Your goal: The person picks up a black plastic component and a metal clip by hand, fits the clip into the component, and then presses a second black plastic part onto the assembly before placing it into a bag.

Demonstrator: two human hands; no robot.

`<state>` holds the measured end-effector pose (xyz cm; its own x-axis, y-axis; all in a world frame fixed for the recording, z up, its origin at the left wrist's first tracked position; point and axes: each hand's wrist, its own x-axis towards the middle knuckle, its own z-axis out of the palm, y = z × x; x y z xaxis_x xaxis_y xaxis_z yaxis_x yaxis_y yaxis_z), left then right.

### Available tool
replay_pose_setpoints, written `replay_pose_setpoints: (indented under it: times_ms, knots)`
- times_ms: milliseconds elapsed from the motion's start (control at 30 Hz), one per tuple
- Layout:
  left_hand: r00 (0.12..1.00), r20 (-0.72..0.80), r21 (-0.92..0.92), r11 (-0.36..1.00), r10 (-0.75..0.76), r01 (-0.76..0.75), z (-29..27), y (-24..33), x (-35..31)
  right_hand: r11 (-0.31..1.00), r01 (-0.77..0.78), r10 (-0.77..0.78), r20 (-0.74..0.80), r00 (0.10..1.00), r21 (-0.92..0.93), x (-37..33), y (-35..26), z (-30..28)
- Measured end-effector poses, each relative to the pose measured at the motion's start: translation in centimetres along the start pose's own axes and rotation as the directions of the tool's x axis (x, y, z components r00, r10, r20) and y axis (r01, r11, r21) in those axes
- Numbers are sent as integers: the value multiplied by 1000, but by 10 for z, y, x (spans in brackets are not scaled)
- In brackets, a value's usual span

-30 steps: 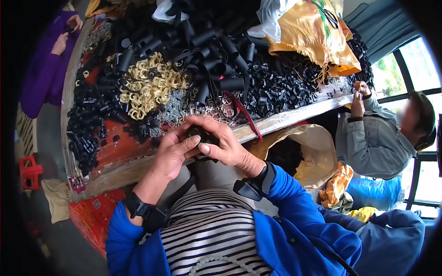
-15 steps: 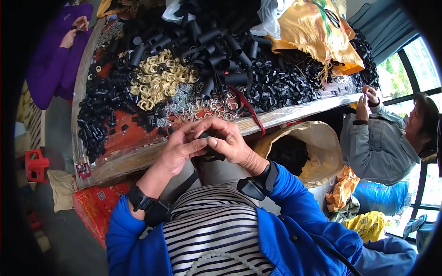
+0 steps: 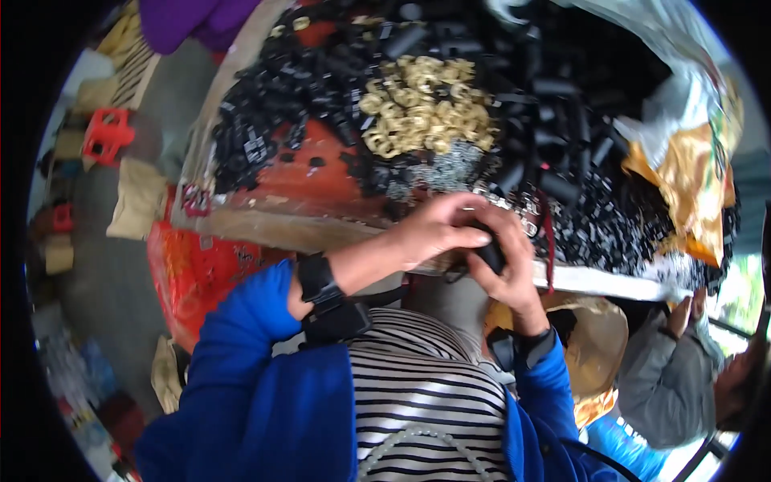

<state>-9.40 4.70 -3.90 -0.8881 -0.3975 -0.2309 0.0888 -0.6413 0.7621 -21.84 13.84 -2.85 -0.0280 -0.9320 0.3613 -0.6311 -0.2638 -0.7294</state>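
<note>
Fingers (image 3: 470, 234) of both hands are curled tight around a small black part (image 3: 490, 255), the left hand (image 3: 434, 233) folded over the top of it and the right hand (image 3: 506, 265) cupping it from below, so only a sliver of the piece shows between them. Compared with half a second ago the hands sit closer together and nearer the striped shirt (image 3: 418, 394), just at the near edge of the tabletop (image 3: 321, 233), which suggests the piece is being pressed or fitted together rather than picked up. Beyond them lie a heap of brass-coloured rings (image 3: 418, 112) and piles of black parts (image 3: 265, 120). Another person's grey sleeve (image 3: 658, 377) shows at lower right.
</note>
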Motion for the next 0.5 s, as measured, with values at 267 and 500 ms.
replay_pose_setpoints:
  times_ms: [267,500]
  knots:
    - [976,-134,393,913,174,-109,-45,40,-27,907,-418,414,-298,861,51,-86,-30,-75]
    - [685,155,981,-194,712,-21,-131,71,-45,591,-753,675,-334,658,-288,-239,-15,-118]
